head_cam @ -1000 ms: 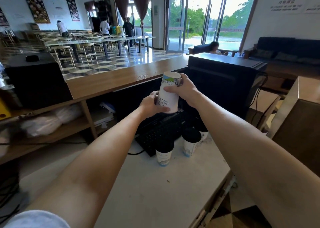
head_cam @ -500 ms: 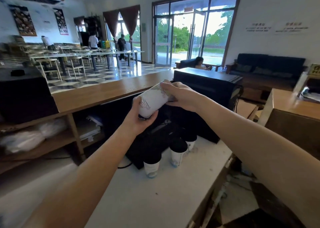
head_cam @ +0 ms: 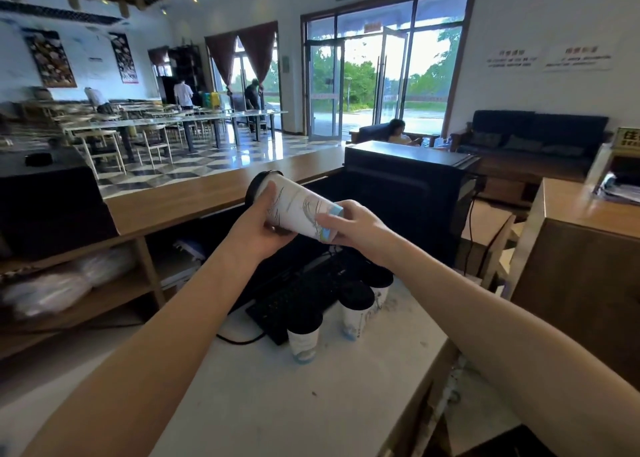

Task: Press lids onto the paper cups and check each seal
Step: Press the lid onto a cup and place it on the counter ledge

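Note:
A white printed paper cup (head_cam: 298, 212) with a black lid (head_cam: 258, 183) lies nearly on its side in the air above the counter, lid end pointing up and left. My left hand (head_cam: 258, 229) grips it near the lid end. My right hand (head_cam: 358, 224) holds the blue-banded bottom end. Below, three lidded cups stand upright on the white counter: one in front (head_cam: 304, 335), one to its right (head_cam: 356, 309), one further back (head_cam: 379, 283).
A black keyboard (head_cam: 294, 300) lies behind the standing cups, with a cable trailing left. A black box-shaped machine (head_cam: 412, 186) stands behind it. A wooden counter ledge (head_cam: 180, 203) runs across the back. The white counter's edge (head_cam: 436, 370) drops off on the right.
The cup has been turned from upside down to lying sideways, its lid end swinging up to the left and its bottom down to the right. Both hands kept hold; the camera tilted up.

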Demonstrator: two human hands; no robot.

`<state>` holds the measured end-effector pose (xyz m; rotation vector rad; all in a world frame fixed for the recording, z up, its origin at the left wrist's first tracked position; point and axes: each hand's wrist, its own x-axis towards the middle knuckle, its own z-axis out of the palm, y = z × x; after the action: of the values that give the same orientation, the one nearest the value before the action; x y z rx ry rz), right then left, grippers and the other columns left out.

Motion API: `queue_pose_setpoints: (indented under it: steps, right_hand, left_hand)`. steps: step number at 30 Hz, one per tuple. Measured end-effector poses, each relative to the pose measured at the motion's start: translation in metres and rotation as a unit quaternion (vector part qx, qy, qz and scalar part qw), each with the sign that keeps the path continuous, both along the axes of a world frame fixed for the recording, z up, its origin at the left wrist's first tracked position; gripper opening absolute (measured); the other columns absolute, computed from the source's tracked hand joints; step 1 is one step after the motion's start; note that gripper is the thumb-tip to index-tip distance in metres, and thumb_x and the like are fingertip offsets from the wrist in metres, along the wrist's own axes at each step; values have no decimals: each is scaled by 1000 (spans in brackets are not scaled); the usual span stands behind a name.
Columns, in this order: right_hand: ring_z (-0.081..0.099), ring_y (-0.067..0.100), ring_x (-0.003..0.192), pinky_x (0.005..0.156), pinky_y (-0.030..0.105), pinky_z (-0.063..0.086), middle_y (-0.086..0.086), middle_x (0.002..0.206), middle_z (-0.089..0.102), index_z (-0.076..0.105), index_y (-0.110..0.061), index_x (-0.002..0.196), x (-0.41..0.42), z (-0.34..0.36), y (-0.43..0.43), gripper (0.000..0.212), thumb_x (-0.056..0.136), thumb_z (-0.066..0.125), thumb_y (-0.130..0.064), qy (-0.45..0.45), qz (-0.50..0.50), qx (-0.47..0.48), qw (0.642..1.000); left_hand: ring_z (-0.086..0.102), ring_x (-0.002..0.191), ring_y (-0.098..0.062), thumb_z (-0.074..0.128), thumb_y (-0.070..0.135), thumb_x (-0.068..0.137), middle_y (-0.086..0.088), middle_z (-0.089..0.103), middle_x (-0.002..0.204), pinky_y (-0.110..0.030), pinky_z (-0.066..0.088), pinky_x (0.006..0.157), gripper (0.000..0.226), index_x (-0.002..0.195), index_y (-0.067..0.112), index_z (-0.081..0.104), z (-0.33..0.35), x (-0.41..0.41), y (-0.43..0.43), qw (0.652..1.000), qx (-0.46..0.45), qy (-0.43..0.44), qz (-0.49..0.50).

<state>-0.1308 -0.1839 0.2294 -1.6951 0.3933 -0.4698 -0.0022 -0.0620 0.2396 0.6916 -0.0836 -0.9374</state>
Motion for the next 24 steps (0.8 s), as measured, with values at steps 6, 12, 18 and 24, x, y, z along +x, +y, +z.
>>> queue_pose_setpoints:
  steps: [6,12,18,24]
  right_hand:
    - [59,18,114,103,41,46,5,124,60,46,-15,129,-5,0,-11,53,83,67,-32,96,102,-108,984]
    - [62,18,111,97,38,50,5,123,63,49,-15,129,8,20,1,57,77,74,-16,-10,96,-125,988]
    - [63,21,107,91,39,54,6,120,64,54,-13,124,24,15,11,55,74,77,-18,-80,10,-136,987]
    - [65,15,101,76,20,55,3,119,65,54,-14,125,42,12,20,57,73,78,-19,-60,2,-160,985]
  left_hand:
    - [64,89,-19,66,12,82,0,73,80,-30,55,75,11,92,11,62,8,-4,7,955,86,-283,14]
    - [63,108,-23,82,15,64,-8,68,116,-37,51,93,59,118,11,60,23,5,19,863,71,-496,-72]
    - [58,117,-24,92,36,44,-11,61,127,-41,47,100,98,129,13,49,32,24,20,850,77,-515,-77]
    - [59,116,-21,89,46,47,-7,60,126,-44,48,100,97,130,16,48,25,45,35,826,136,-544,-51]
